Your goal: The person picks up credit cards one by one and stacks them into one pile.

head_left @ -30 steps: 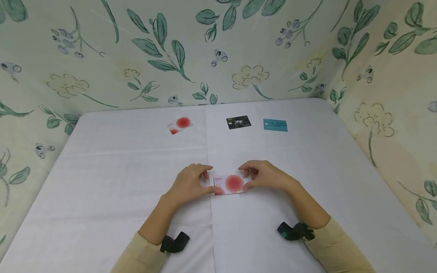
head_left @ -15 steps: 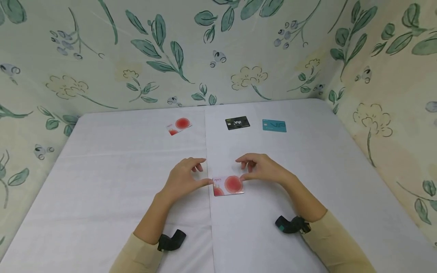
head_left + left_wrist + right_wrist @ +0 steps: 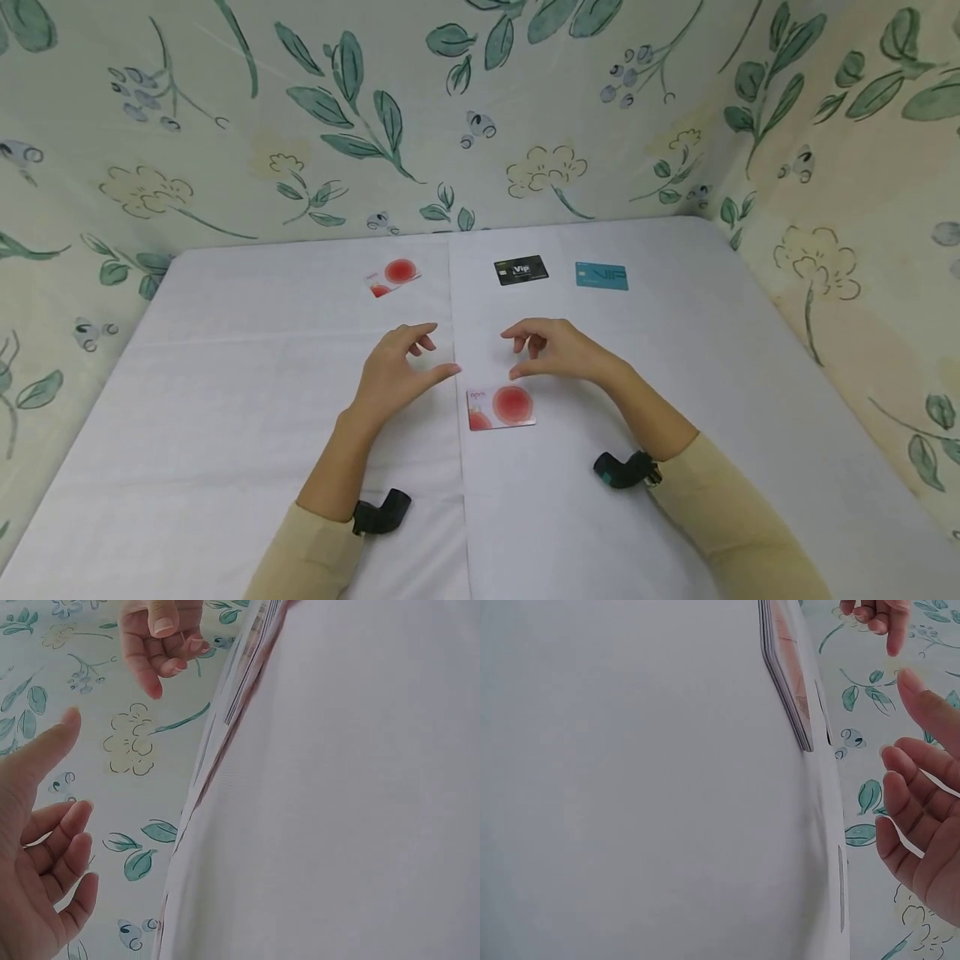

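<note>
A small stack of cards (image 3: 501, 407) lies flat near the middle of the table, its top card white with red circles. In the right wrist view the layered edges of the stack (image 3: 789, 690) show. My left hand (image 3: 393, 371) hovers just beyond the stack's left side, thumb and fingers spread apart and holding nothing. Over the stack's far right side is my right hand (image 3: 562, 350), likewise holding nothing, with a gap between thumb and fingers. Neither hand appears to touch the cards.
Along the far part of the white-covered table (image 3: 247, 400) lie a red and white card (image 3: 393, 277), a black Vip card (image 3: 521, 270) and a teal VIP card (image 3: 602, 276). A wall covering with leaves and flowers (image 3: 352, 125) rises behind the table.
Both hands have come away from the card stack, moving up in the head view, away from the body. Earlier their thumbs were at its two sides; the stack stays in place.
</note>
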`<state>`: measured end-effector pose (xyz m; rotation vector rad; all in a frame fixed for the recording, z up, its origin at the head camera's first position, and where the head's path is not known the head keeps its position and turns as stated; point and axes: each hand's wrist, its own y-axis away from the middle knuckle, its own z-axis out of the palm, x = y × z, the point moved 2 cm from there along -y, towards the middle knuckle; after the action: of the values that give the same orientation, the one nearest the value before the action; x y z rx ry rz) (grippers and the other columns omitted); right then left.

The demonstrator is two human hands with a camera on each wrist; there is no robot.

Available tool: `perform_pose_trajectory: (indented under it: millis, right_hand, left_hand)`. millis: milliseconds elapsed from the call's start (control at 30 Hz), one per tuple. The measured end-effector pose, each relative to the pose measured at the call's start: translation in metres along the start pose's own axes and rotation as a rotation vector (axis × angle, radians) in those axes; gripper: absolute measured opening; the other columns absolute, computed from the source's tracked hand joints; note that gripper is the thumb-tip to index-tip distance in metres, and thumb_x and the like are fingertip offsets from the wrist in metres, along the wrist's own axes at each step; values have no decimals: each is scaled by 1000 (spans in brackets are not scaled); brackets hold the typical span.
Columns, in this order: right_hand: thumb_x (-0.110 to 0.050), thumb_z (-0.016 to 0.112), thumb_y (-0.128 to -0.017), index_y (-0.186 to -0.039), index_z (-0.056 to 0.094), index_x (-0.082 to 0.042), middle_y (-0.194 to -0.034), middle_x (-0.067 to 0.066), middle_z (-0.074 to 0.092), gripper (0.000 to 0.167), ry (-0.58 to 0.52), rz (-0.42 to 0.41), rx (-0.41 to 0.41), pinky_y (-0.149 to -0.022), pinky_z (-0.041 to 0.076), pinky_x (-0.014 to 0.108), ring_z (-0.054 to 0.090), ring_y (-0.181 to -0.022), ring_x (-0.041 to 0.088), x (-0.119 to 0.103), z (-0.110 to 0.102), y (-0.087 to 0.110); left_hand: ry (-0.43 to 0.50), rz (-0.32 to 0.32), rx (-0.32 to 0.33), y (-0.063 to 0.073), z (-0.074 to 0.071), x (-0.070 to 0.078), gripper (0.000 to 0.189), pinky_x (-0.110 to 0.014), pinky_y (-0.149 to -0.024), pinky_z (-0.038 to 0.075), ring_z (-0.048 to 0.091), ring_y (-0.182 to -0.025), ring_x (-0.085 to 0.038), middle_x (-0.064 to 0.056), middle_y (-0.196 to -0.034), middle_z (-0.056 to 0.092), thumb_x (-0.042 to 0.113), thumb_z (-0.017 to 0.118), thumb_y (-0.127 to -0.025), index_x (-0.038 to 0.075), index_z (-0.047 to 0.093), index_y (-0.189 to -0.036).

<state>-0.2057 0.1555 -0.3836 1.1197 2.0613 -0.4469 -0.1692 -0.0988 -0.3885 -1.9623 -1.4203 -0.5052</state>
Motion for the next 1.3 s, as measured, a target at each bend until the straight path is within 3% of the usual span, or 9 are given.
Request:
perform_pose_trajectory:
  millis: [133, 433, 667, 867, 1133, 1300]
  right_hand:
    - [-27, 83, -72, -121, 62, -6, -97, 10, 63, 58, 24, 1, -1, -66, 46, 27, 54, -77, 18, -3, -4, -8]
    - [-28, 81, -74, -121, 61, -6, -97, 9, 64, 55, 21, 6, 32, -61, 44, 26, 53, -75, 19, -10, -7, -26]
    - [-27, 81, -74, -121, 61, -4, -97, 12, 64, 56, 45, -23, 44, -62, 45, 26, 53, -75, 19, -18, -8, -42]
    - [-29, 81, -74, -122, 61, -6, -97, 7, 63, 57, 57, -26, 53, -64, 47, 27, 55, -79, 19, -26, -10, -57]
    - [-32, 79, -77, -125, 60, -10, -101, 9, 63, 56, 88, -8, 76, -65, 44, 27, 53, -82, 19, -34, -9, -77]
    - [-34, 78, -77, -127, 58, -8, -100, 8, 63, 59, 102, -19, 92, -66, 44, 27, 53, -82, 20, -38, -7, -90]
  left_hand:
    - [26, -38, 27, -3, -2, -4, 65, -37, -73, 48, 56, -89, -23, -5, -97, 63, 37, 81, -72, 6, 59, -125]
    - [85, -218, 104, -9, -9, -18, 64, -38, -78, 45, 55, -93, -24, -8, -103, 62, 38, 78, -76, 7, 56, -128]
    - [133, -255, 137, -16, -15, -25, 64, -37, -80, 43, 53, -95, -26, -9, -106, 61, 34, 78, -77, 6, 55, -129]
    - [99, -281, 140, -23, -20, -33, 69, -38, -80, 44, 53, -96, -26, -10, -108, 61, 37, 77, -78, 8, 51, -134]
    - [119, -261, 169, -29, -26, -43, 68, -37, -77, 43, 53, -92, -27, -12, -105, 62, 35, 78, -77, 9, 51, -134]
    - [115, -297, 160, -33, -29, -50, 71, -37, -78, 44, 52, -94, -26, -11, -106, 61, 38, 77, -78, 10, 49, -136]
